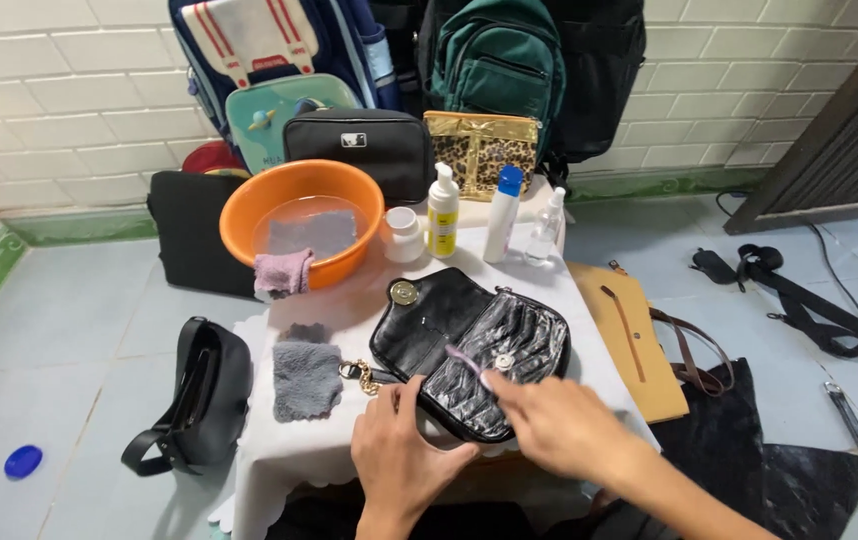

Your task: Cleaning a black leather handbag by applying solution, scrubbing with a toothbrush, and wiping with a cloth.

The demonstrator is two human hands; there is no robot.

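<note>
black glossy handbag (474,350) lay flap-open at the table's (589,300) centre, mid-cleaning.

the left hand (404,445) gripped the bag's near edge at 6 o'clock, fingers curled shut on it, steadying. the right hand (554,425), from 4 o'clock, pinched a slim pale brush (467,360) against the wrinkled, wet-looking flap beside its round clasp. the step looked like scrubbing the flap; a next stroke would need light pressure and a firm hold. a grey cloth (306,378) lay at 9 o'clock, an orange basin (301,215) of water at 11, bottles (479,215) at 12.
</note>
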